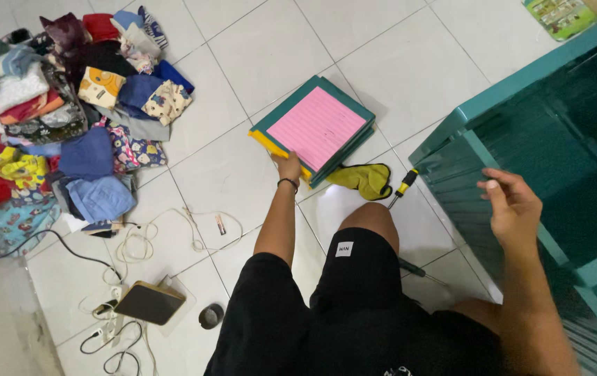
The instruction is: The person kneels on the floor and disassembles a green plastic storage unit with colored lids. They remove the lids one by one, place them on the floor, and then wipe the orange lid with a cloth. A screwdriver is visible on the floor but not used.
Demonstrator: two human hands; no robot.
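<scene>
Left hand on the stacked panels, right hand at the teal cabinet.

I see my left hand [288, 167] resting on the near edge of the panel stack [316, 129], at 12 o'clock on the tiled floor [410, 63]; its fingers are hidden, so I cannot tell its grip. My right hand [514, 209] hangs open, fingers loosely curled, at 3 o'clock against the teal cabinet [521, 132], which is cut off by the frame. A screwdriver [403, 186] lies partly behind my knee, beside a yellow glove [364, 179].
</scene>
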